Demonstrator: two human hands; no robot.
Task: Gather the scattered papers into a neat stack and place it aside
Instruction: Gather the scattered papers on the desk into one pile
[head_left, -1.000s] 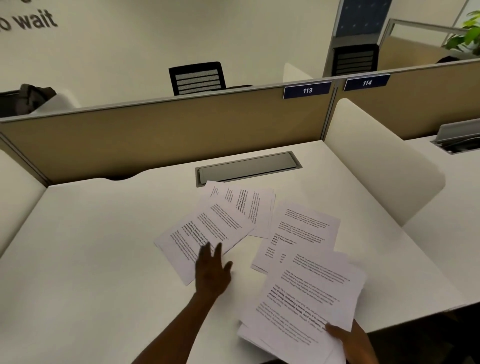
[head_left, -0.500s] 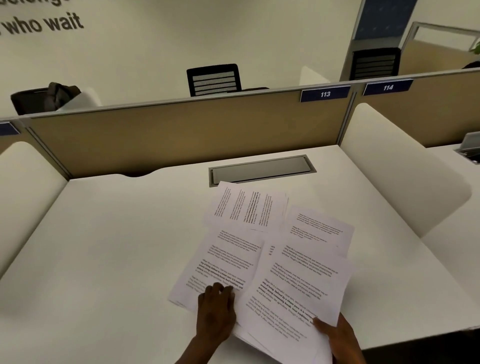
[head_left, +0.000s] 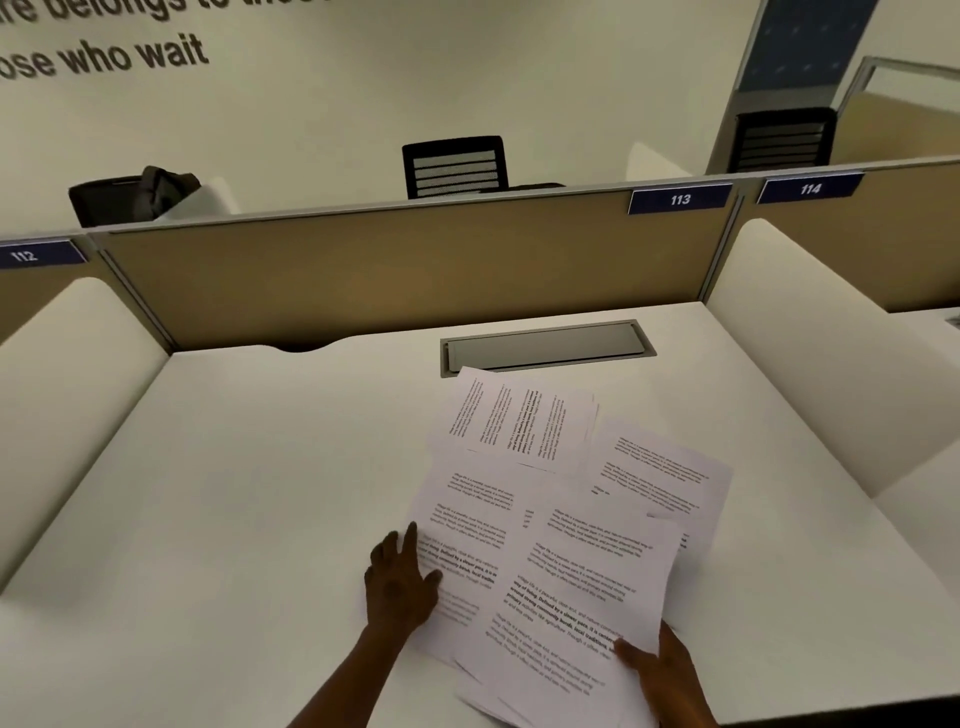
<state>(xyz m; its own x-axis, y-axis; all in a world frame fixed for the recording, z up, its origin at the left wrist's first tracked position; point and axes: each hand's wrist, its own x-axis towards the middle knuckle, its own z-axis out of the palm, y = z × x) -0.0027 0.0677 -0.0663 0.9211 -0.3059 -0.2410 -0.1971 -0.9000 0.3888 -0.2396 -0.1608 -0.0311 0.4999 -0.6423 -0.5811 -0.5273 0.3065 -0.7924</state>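
Several printed white papers overlap on the white desk (head_left: 234, 493). My right hand (head_left: 660, 670) grips a bundle of sheets (head_left: 576, 597) at its near right corner, thumb on top. My left hand (head_left: 397, 582) rests flat with fingers spread on the left edge of a sheet (head_left: 467, 530) that lies partly under the bundle. Farther back a sideways sheet (head_left: 519, 421) lies just below the cable hatch, and another sheet (head_left: 660, 473) fans out to the right.
A grey cable hatch (head_left: 545, 345) is set into the desk near the tan partition (head_left: 389, 270). White side dividers (head_left: 810, 353) stand at both sides. The desk's front edge runs near my arms. Black chairs (head_left: 454, 166) stand beyond the partition.
My left hand has slid the left sheet rightward and closer until it tucks under the bundle. The right hand keeps its hold on the bundle, which has shifted over the other sheets.
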